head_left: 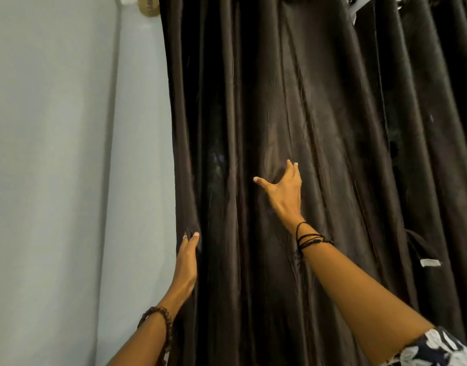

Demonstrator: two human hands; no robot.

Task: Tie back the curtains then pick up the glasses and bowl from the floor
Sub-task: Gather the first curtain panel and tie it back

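Observation:
A dark brown curtain (293, 101) hangs in long folds and fills the middle and right of the view. My left hand (187, 260) holds the curtain's left edge, with its fingers curled around the fabric. My right hand (282, 191) is higher and further right, thumb spread out, its fingers pinching a fold in the middle of the curtain. A narrow dark strap with a white tag (430, 262) hangs at the right. The glasses and bowl are out of view.
A pale grey wall (55, 154) runs down the left side beside the curtain. A brass fitting (147, 6) sits on the wall at the top. The curtain's metal eyelets (401, 1) show at the top right.

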